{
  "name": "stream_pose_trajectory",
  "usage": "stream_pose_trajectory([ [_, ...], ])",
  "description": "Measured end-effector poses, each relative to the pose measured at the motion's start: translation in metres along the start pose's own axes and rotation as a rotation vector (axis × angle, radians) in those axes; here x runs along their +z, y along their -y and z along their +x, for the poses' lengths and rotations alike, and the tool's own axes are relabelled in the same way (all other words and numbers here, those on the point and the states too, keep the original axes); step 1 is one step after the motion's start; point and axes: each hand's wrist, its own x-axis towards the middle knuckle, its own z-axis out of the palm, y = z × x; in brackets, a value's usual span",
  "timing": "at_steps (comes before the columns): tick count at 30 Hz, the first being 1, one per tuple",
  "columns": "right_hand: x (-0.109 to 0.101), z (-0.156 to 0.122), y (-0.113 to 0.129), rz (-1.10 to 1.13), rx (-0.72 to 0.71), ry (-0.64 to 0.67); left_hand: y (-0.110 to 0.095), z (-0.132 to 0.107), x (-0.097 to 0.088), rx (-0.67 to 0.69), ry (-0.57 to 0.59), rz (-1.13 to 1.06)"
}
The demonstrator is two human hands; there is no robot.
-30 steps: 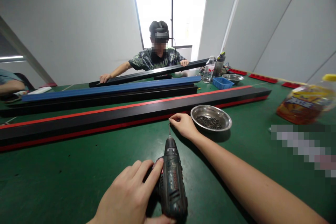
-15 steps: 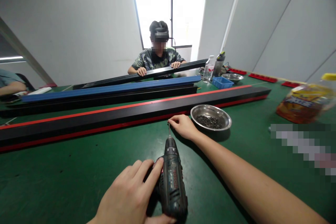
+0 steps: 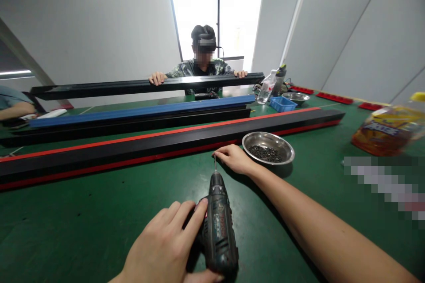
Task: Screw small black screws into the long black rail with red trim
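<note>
My left hand [image 3: 168,245] grips a dark cordless screwdriver [image 3: 217,230] that lies low on the green table, its bit pointing away from me. At the bit's tip my right hand [image 3: 234,158] is pinched, fingers closed; what it holds is too small to name. The tip sits just short of a long black bar with red edges [image 3: 159,143] that crosses the table. A steel bowl of small dark screws [image 3: 267,147] stands right beside my right hand.
Behind the red-edged bar lie a blue bar [image 3: 139,112] and another black bar. A person across the table holds a long black bar [image 3: 146,84] with both hands. Bottles [image 3: 267,87], a blue tray [image 3: 281,104], a second bowl and an orange bottle [image 3: 387,129] stand at the right.
The person opposite has lifted their black bar and swung it level, hands moving apart. My own hands and the screwdriver have hardly moved.
</note>
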Motion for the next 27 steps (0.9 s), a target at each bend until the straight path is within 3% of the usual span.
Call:
stream_pose_trajectory([
  [18, 0.0010, 0.0011, -0.0034, 0.003, 0.003, 0.004, -0.0012, -0.0037, 0.0013, 0.002, 0.015, -0.001],
  [27, -0.0029, 0.0016, -0.0057, 0.089, 0.009, 0.076, -0.0005, -0.0032, 0.0025, -0.012, 0.039, -0.018],
])
